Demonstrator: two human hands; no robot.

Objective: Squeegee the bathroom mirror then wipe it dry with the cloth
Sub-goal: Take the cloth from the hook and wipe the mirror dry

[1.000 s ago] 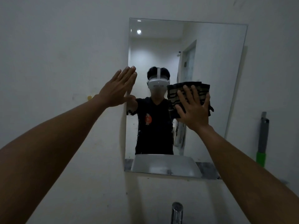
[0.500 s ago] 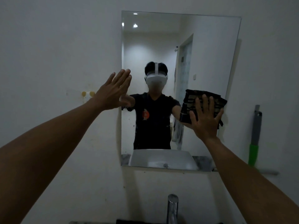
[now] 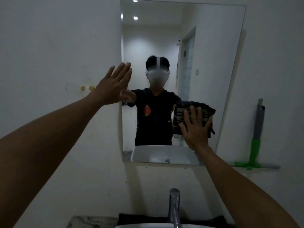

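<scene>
The squeegee (image 3: 255, 137) is leaning against the wall right of the mirror (image 3: 205, 46), so squeegeeing is probably finished. The right hand (image 3: 196, 130), fingers spread, is pressing the cloth (image 3: 204, 111) flat near the mirror's lower right corner (drying underway); the left hand (image 3: 113, 86) is bracing open at its left edge.

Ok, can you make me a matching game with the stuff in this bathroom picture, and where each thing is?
Things:
1. cloth
2. squeegee
3. faucet
4. left hand

Places:
A. leaning on the wall right of the mirror
B. flat at the mirror's left edge
C. pressed on the glass under the right hand
D. below the mirror, over the sink

Pairs: 1-C, 2-A, 3-D, 4-B
</scene>
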